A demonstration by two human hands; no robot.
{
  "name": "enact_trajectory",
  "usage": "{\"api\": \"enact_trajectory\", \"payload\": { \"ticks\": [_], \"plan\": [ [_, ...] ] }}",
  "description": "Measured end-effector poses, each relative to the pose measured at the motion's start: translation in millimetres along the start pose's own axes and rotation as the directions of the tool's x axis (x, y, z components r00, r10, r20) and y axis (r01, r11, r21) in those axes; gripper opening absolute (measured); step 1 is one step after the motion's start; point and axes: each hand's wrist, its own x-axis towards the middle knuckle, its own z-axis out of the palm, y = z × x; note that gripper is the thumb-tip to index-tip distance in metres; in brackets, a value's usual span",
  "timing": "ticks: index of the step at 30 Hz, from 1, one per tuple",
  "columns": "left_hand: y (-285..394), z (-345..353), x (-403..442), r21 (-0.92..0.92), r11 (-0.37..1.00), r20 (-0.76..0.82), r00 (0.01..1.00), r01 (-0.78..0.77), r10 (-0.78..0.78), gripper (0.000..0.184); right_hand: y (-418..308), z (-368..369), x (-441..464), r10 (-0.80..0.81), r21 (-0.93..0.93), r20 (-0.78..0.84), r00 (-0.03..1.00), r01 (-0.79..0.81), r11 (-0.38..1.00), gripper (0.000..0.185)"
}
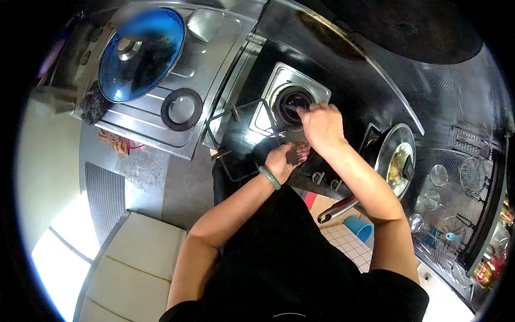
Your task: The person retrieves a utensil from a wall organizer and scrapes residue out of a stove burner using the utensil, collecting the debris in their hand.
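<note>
My right hand (323,126) is over the round burner (294,104) in its square metal drip tray (320,92). Its fingers are pinched at the burner's edge, and what they hold is too small to make out. Just below, my left hand (284,160), with a green bangle at the wrist, is turned palm up. Its fingers curl beside a small dark brown patch or piece that I cannot identify. A black wire pan support (232,115) lies tilted on the hob, left of the burner.
Left, a steel drainboard (214,48) bears a blue glass lid (140,64), a black ring (182,109) and a dark scourer (94,104). Right, a pan (399,155) holds food, its handle pointing toward me. Strainers and a ladle (416,222) lie further right. A blue bucket (358,228) is below.
</note>
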Motion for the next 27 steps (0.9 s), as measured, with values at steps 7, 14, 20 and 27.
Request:
{"api": "enact_trajectory", "payload": {
  "ticks": [7,14,20,27],
  "plan": [
    [0,-5,1,-0.009,1.000,-0.016,1.000,-0.019,0.019,0.032,-5,12,-7,-0.078,-0.035,-0.055,0.995,0.076,0.997,0.021],
    [-1,-5,3,-0.001,1.000,0.042,0.999,-0.025,0.025,0.031,-1,5,-11,-0.055,0.001,0.070,0.996,0.055,0.999,0.021],
    [-7,-4,6,-0.050,0.997,-0.039,0.998,-0.059,0.057,0.030,-11,20,-24,-0.035,0.027,0.021,0.999,0.034,0.999,0.024],
    [-3,1,3,-0.027,0.999,-0.007,0.999,-0.045,0.044,0.031,4,18,-43,-0.028,0.112,0.056,0.998,0.021,0.993,0.027]
  ]
}}
